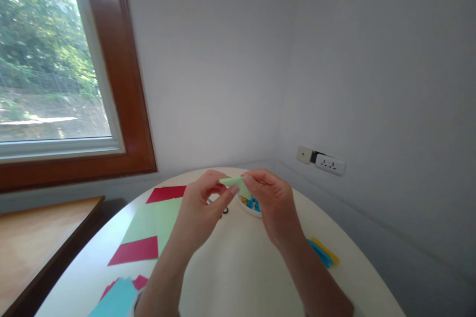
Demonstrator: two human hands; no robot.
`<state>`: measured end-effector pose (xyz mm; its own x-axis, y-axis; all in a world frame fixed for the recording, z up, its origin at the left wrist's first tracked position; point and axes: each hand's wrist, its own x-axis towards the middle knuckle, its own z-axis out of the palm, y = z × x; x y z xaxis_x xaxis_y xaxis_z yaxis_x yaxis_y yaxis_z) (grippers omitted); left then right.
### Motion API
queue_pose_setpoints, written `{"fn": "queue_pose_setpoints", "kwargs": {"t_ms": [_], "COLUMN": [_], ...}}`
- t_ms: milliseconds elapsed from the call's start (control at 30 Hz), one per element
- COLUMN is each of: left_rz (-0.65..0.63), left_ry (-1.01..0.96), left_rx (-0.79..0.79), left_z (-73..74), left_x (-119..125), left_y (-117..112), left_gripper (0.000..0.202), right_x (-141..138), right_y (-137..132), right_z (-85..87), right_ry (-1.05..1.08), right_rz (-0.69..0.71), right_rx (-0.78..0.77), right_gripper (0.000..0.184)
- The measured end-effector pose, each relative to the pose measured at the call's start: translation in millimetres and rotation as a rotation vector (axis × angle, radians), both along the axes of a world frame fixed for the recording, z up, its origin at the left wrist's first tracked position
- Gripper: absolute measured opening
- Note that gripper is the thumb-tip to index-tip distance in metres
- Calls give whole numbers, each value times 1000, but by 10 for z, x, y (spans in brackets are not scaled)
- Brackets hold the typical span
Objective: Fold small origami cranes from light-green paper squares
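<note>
A small piece of light green paper (pixel 231 181), seemingly folded, is held up between my two hands over the far part of the table. My left hand (pixel 203 203) pinches its left end between thumb and fingers. Thumb and fingers of my right hand (pixel 270 198) are closed on its right end. Just behind and below the paper, partly covered by my right hand, stands a white dish (pixel 247 207) with small blue and yellow pieces (pixel 253 203) in it. Black scissor-like handles (pixel 225 210) show beside my left hand, mostly hidden.
Green sheets (pixel 147 220) and red paper (pixel 136 251) lie on the left of the round white table (pixel 238 277). Blue paper (pixel 115 299) is at the front left. Blue and yellow strips (pixel 323 252) lie right of my right forearm. Walls and a wall socket (pixel 330 164) stand behind.
</note>
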<state>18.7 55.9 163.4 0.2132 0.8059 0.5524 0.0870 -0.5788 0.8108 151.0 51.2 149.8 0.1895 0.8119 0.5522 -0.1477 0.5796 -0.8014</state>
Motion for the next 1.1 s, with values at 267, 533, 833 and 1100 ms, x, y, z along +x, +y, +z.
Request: {"fn": "queue_pose_setpoints", "kwargs": {"t_ms": [267,533,833,1100], "left_rz": [22,109,-1,86], "left_ry": [60,68,-81,-164], "left_rx": [16,74,-61,-4], "left_z": [5,11,-2,-52], "left_x": [5,21,9,11], "left_y": [-22,-35,-30,3], "left_gripper": [19,24,16,21], "right_x": [-13,-13,10,-9], "right_y": [5,-28,-16,-21], "right_z": [8,46,21,20], "right_ry": [-17,-171,-301,-218], "right_rz": [5,-118,-216,-164], "right_rx": [-41,-41,-2,28], "right_gripper": [19,22,26,20]}}
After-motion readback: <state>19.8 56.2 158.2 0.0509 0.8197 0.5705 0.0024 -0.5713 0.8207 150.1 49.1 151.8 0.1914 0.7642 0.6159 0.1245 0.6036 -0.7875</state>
